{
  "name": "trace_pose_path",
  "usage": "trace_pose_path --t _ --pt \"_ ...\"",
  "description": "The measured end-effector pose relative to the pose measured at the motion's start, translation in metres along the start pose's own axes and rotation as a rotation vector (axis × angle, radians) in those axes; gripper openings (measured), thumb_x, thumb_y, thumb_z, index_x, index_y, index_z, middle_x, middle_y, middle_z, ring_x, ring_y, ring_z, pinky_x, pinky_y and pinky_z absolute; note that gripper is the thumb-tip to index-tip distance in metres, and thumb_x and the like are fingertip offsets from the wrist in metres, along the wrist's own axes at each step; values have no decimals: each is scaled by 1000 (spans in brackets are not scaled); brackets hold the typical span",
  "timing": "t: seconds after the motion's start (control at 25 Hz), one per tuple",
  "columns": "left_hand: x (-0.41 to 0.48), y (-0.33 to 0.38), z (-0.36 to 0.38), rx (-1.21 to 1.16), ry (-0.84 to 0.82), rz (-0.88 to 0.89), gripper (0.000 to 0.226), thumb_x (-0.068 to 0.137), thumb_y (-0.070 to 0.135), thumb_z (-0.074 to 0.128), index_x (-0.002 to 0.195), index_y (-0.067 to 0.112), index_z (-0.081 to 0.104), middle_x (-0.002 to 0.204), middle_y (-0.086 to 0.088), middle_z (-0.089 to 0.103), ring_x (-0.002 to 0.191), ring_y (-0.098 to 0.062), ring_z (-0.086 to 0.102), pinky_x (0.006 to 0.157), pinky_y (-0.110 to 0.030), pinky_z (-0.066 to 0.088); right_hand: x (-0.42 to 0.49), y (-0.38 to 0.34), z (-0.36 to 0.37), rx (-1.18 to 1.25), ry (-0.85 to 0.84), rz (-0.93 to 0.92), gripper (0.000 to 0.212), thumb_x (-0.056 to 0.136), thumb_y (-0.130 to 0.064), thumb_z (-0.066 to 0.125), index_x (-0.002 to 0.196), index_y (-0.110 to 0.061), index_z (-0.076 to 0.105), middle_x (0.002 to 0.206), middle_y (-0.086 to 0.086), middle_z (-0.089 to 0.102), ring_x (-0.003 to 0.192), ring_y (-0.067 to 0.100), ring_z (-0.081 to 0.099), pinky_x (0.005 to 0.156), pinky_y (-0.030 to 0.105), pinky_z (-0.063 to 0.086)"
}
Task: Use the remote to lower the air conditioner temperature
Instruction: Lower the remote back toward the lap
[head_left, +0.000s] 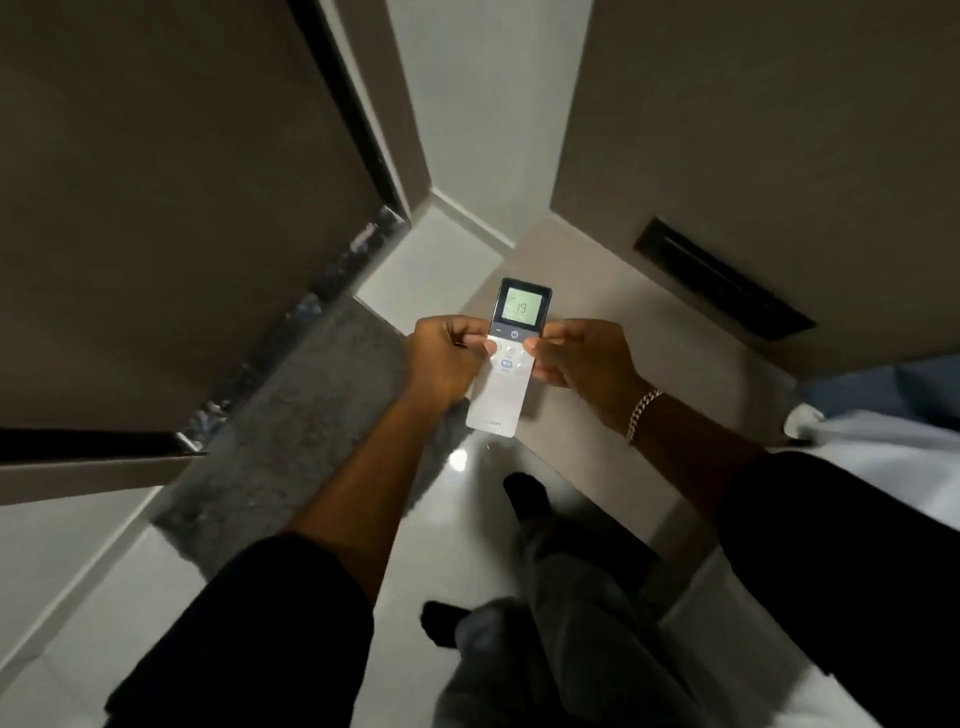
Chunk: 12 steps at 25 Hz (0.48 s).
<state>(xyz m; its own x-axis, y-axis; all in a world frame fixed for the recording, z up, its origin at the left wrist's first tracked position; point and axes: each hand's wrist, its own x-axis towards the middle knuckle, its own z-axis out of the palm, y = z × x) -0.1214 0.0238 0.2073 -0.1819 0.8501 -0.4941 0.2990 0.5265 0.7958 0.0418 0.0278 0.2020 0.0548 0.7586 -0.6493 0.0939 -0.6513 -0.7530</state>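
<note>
Both hands held one slim white remote upright in front of me, at the middle of the view. Left hand gripped its left edge, with the thumb lying over the buttons on that side. Right hand pinched the right edge, its thumb resting near the buttons just under the power symbol. I judged this two-handed hold was meant to steady the remote while a thumb worked the temperature key. Which key was under each thumb I could not tell. A lit screen at the far end of the remote faced me and seemed to read 19, which let me check the setting as I pressed. A chain bracelet sat on my right wrist, and dark sleeves covered both forearms nearer me.

I stood in a dim room on a pale, glossy floor that caught a spot of light. A grey rug lay on the left, beside a dark cabinet front. On the right, a light wall carried a dark slot vent low down. No air conditioner unit was in sight.
</note>
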Motion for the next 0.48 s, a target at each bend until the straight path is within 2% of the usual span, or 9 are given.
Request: trace_pose_path --t 0.08,0.2,0.32,0.4,0.48 --pt "21 -42 54 53 -30 -22 21 81 -5 62 90 6 77 91 -13 77 82 -26 73 80 -39 60 30 54 -20 27 75 106 15 81 -3 73 96 0 71 102 18 74 86 28 74 69 30 62" --pt "45 -91 122 145 -66 -28 25 76 -6 62 91 8 78 94 -9 78 86 -22 73 71 -18 55 73 119 -40 71 204 261 11 83 -3 72 94 -2 72 100 17 74 90 27 74 73 31 62" --pt "57 -115 158 275 -109 38 23 78 0 67 99 8 76 99 -8 77 87 -14 69 66 3 39 99 162 -48 87 319 326 14 81 -7 73 95 -5 75 98 16 76 91 27 75 77 37 64" --pt "67 -126 178 376 -150 123 23 79 0 65 99 7 75 100 -10 77 92 -18 69 71 2 37 113 184 -51 101 380 350 11 81 -8 73 91 -7 76 95 13 77 89 27 76 73 37 65" --pt "73 -128 188 445 -224 163 26 80 -3 61 101 6 73 103 -12 75 97 -23 67 80 -13 44 120 202 -50 69 440 348 8 80 -9 71 86 -8 77 90 12 77 87 29 75 76 43 64"
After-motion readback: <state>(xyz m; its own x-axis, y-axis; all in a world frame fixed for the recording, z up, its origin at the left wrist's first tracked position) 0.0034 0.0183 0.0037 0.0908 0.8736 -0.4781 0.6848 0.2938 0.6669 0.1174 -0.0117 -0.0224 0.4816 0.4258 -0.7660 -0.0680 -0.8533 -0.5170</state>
